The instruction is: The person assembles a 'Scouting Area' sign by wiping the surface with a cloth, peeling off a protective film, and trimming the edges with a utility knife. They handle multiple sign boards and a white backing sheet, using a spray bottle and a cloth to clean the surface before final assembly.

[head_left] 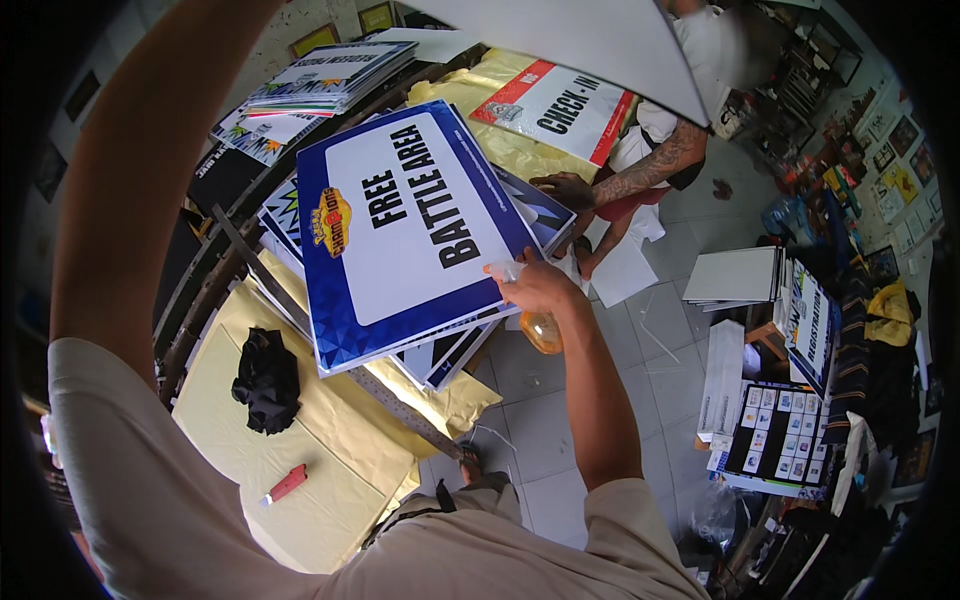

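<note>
My right hand (540, 287) is closed round a small clear bottle of amber liquid (541, 332), at the right edge of a blue-bordered white sign board (400, 300). A whitish piece (507, 271) shows by its fingers; whether it is a nozzle or tissue I cannot tell. The sign tops a slightly fanned stack of printed boards. My left arm (150, 170) reaches up past the top edge, so its hand is out of view. A large white board (590, 45), tilted and partly cut off, hangs over the far end; what holds it is hidden.
A co-worker's hand (565, 190) rests by the stack's far right, near a red-bordered sign (550, 105). More boards (330, 75) are piled far left. A black cloth (267, 380) and red cutter knife (287, 484) lie on yellow paper (330, 450). Boards (735, 275) stand at right.
</note>
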The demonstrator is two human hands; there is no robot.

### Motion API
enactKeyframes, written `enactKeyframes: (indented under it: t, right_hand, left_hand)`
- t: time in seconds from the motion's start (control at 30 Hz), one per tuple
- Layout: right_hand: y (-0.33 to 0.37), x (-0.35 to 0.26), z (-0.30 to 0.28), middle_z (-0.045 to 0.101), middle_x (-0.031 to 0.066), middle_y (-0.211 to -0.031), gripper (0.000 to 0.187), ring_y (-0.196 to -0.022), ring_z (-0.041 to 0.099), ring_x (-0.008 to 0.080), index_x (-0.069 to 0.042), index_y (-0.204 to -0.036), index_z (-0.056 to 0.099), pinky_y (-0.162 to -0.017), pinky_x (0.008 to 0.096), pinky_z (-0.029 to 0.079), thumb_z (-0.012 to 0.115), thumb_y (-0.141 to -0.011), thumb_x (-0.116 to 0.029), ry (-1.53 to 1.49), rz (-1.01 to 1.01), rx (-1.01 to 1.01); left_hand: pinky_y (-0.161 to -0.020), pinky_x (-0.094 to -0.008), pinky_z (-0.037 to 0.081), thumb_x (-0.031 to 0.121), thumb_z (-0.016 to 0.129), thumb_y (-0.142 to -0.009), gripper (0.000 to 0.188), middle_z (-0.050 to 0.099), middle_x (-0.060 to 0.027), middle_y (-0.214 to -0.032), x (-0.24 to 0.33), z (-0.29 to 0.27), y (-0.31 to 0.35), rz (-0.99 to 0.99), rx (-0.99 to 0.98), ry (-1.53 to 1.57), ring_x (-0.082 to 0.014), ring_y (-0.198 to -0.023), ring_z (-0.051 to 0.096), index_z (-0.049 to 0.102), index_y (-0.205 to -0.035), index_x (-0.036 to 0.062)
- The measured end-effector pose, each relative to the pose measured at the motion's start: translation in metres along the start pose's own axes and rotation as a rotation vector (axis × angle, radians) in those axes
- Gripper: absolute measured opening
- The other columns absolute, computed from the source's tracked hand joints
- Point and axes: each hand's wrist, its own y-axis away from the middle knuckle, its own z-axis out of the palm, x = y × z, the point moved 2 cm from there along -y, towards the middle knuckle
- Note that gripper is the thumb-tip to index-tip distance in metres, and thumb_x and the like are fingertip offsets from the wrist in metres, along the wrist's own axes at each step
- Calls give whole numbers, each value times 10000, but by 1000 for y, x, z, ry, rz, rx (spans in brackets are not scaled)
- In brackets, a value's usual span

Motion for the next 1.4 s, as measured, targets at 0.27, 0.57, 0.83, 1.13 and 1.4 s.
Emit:
enactKeyframes:
  t: [0.27, 0.57, 0.83, 1.13, 1.4]
  right_hand:
    - [-8, 20, 4, 551, 258, -1442, 552, -1410, 501, 351, -441, -1533, 445, -1147, 442, 409, 454, -984, -389, 37, -45, 54]
    - [8, 34, 6, 687, 129, -1271, 428, -1130, 667, 257, -81, -1383, 598, -991, 390, 518, 607, -1008, -285, -487, -299, 450]
    - [100, 2, 21, 637, 141, -1345, 536, -1073, 692, 212, -23, -1534, 463, -949, 332, 536, 609, -1055, -211, -680, -317, 363]
    - [177, -203, 142, 677, 150, -1243, 492, -987, 726, 217, 35, -1519, 430, -889, 336, 554, 527, -1091, -188, -477, -711, 78]
    - [255, -390, 293, 735, 177, -1141, 463, -1005, 737, 254, 29, -1410, 554, -888, 346, 561, 656, -1027, -210, -395, -673, -283]
  left_hand:
    - [-958, -298, 627, 194, 480, -1094, 627, 231, -375, -1609, 23, -59, 166, 318, -370, -31, -341, -1336, 566, 215, -1575, -109]
    - [-970, -308, 536, 213, 629, -1016, 439, 598, -152, -1285, -139, -335, 523, 584, 554, -243, -208, -1146, 631, 520, -1362, -35]
    - [-983, -334, 538, 207, 651, -1010, 480, 683, -83, -1274, -448, -308, 777, 345, 1236, -104, -181, -1140, 661, 537, -1438, 20]
    - [-931, -352, 571, 168, 584, -1058, 446, 651, -73, -1271, -645, -285, 945, 175, 1353, 342, -190, -1125, 659, 489, -1479, 56]
    - [-1003, -307, 511, 164, 678, -999, 481, 646, -112, -1296, -714, -344, 988, 39, 1408, 325, -197, -1094, 657, 524, -1407, -39]
